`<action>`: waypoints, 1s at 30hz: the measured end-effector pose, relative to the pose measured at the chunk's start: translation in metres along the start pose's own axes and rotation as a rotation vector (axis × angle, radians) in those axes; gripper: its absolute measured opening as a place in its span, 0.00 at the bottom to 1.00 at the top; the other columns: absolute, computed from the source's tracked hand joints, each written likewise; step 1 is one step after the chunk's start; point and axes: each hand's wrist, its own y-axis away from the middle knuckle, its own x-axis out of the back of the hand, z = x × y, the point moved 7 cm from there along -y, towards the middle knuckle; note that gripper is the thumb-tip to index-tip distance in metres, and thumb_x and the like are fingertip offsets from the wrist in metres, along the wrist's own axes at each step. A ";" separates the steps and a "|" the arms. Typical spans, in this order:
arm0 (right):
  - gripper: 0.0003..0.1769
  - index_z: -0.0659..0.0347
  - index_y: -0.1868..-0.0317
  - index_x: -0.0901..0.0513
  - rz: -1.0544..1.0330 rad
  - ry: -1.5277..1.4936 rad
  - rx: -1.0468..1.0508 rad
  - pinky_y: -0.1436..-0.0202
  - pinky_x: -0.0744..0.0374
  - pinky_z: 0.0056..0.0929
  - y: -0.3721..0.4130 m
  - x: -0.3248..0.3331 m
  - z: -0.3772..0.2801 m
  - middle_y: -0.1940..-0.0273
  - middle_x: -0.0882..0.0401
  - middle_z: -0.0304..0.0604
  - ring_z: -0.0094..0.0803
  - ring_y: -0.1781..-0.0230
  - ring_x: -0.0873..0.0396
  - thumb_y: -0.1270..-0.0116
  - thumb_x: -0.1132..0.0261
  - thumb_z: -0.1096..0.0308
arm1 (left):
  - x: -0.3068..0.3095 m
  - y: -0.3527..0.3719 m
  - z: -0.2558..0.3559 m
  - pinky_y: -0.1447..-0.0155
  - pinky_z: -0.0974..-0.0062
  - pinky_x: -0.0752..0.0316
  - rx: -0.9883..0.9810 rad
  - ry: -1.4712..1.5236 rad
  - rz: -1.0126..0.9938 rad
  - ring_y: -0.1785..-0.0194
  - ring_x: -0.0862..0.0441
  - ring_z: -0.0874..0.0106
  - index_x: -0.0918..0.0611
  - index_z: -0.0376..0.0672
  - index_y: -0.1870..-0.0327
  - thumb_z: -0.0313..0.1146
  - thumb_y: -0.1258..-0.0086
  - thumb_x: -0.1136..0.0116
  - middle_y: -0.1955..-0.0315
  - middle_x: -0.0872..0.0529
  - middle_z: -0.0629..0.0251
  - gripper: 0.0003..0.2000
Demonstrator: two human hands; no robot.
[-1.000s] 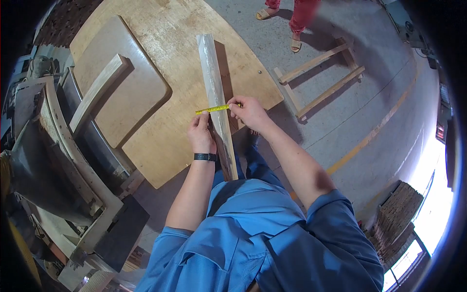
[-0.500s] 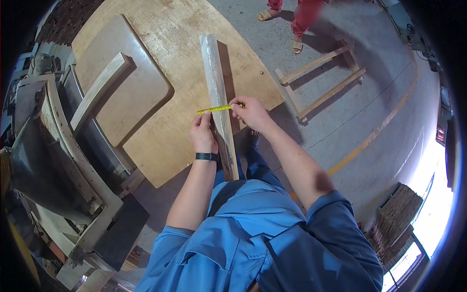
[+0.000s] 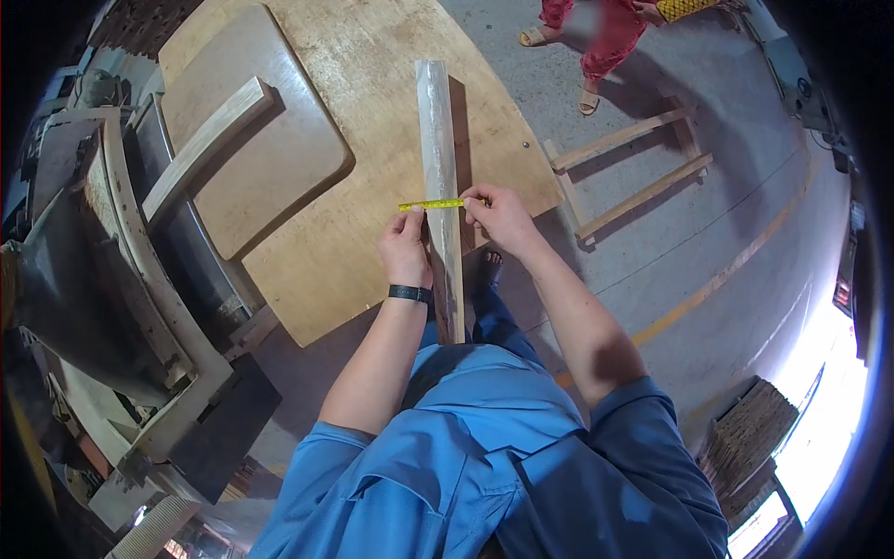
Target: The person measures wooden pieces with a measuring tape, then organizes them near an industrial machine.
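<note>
A long wooden piece (image 3: 438,140) lies lengthwise over the plywood table (image 3: 372,140), its near end by my waist. Across its width stretches a yellow tape measure strip (image 3: 442,203). My left hand (image 3: 405,250), with a dark watch at the wrist, pinches the strip's left part beside the wood. At the right edge of the wood, my right hand (image 3: 498,219) is closed on the other end of the strip; what else lies inside its fingers is hidden.
A curved wooden piece (image 3: 209,144) rests on a rounded board (image 3: 270,121) at the left. Machinery (image 3: 121,270) stands further left. On the floor at right lies a wooden frame (image 3: 643,172); behind it a person in red trousers (image 3: 610,47) stands. Stacked material (image 3: 750,447) is at lower right.
The view has shifted, so the table, wood and hands appear further right. The strip looks more level across the wood. More of the other person shows, with something yellow beside them.
</note>
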 end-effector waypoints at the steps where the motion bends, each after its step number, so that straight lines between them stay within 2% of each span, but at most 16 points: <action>1: 0.11 0.67 0.55 0.16 -0.001 0.004 0.004 0.63 0.19 0.27 0.000 0.000 0.000 0.72 0.16 0.41 0.25 0.70 0.18 0.29 0.38 0.68 | 0.000 0.000 -0.001 0.63 0.79 0.29 0.006 0.007 0.004 0.69 0.23 0.79 0.16 0.36 0.63 0.32 0.26 0.36 0.71 0.15 0.69 0.08; 3: 0.11 0.68 0.55 0.16 -0.002 0.011 0.010 0.63 0.19 0.27 0.000 0.000 0.000 0.72 0.16 0.41 0.25 0.71 0.18 0.28 0.38 0.67 | 0.001 -0.001 -0.001 0.64 0.79 0.30 0.012 0.015 0.007 0.69 0.24 0.80 0.16 0.36 0.63 0.32 0.26 0.36 0.71 0.15 0.69 0.08; 6: 0.09 0.61 0.53 0.16 -0.017 -0.041 0.002 0.77 0.31 0.19 -0.003 -0.002 0.005 0.73 0.21 0.33 0.17 0.77 0.28 0.26 0.38 0.66 | 0.001 -0.001 -0.002 0.64 0.79 0.31 0.010 0.016 0.013 0.70 0.24 0.80 0.16 0.36 0.63 0.32 0.26 0.36 0.71 0.15 0.70 0.08; 9: 0.11 0.67 0.55 0.15 -0.002 -0.013 -0.018 0.63 0.19 0.26 0.001 0.000 0.000 0.72 0.16 0.40 0.24 0.71 0.18 0.28 0.38 0.67 | 0.000 -0.001 -0.001 0.64 0.79 0.31 0.006 0.016 0.020 0.70 0.24 0.80 0.16 0.37 0.63 0.32 0.26 0.36 0.72 0.16 0.70 0.08; 15: 0.11 0.66 0.55 0.15 0.015 -0.014 0.001 0.62 0.19 0.27 0.001 0.000 -0.001 0.71 0.15 0.40 0.25 0.70 0.17 0.28 0.38 0.68 | 0.003 -0.004 -0.004 0.62 0.79 0.28 -0.006 -0.008 0.001 0.68 0.23 0.79 0.16 0.37 0.63 0.32 0.26 0.36 0.70 0.15 0.69 0.07; 18: 0.10 0.63 0.52 0.15 0.011 -0.023 0.023 0.76 0.30 0.20 -0.001 -0.001 0.002 0.72 0.19 0.34 0.17 0.77 0.27 0.27 0.38 0.67 | 0.005 -0.007 -0.009 0.60 0.78 0.26 0.013 0.024 -0.020 0.67 0.21 0.78 0.16 0.37 0.62 0.31 0.26 0.36 0.68 0.14 0.68 0.07; 21: 0.10 0.66 0.55 0.15 0.023 -0.003 0.009 0.62 0.18 0.28 -0.001 0.000 0.002 0.71 0.15 0.41 0.26 0.70 0.16 0.28 0.38 0.68 | 0.005 -0.008 -0.009 0.58 0.77 0.25 0.006 0.014 -0.029 0.65 0.20 0.77 0.16 0.37 0.61 0.31 0.26 0.36 0.67 0.14 0.68 0.07; 30: 0.10 0.66 0.55 0.15 0.030 0.018 -0.006 0.62 0.18 0.28 0.002 0.000 -0.001 0.71 0.14 0.42 0.26 0.70 0.16 0.28 0.38 0.68 | 0.003 -0.005 -0.006 0.60 0.78 0.26 0.004 0.009 -0.047 0.67 0.22 0.78 0.16 0.38 0.62 0.32 0.26 0.36 0.69 0.15 0.70 0.07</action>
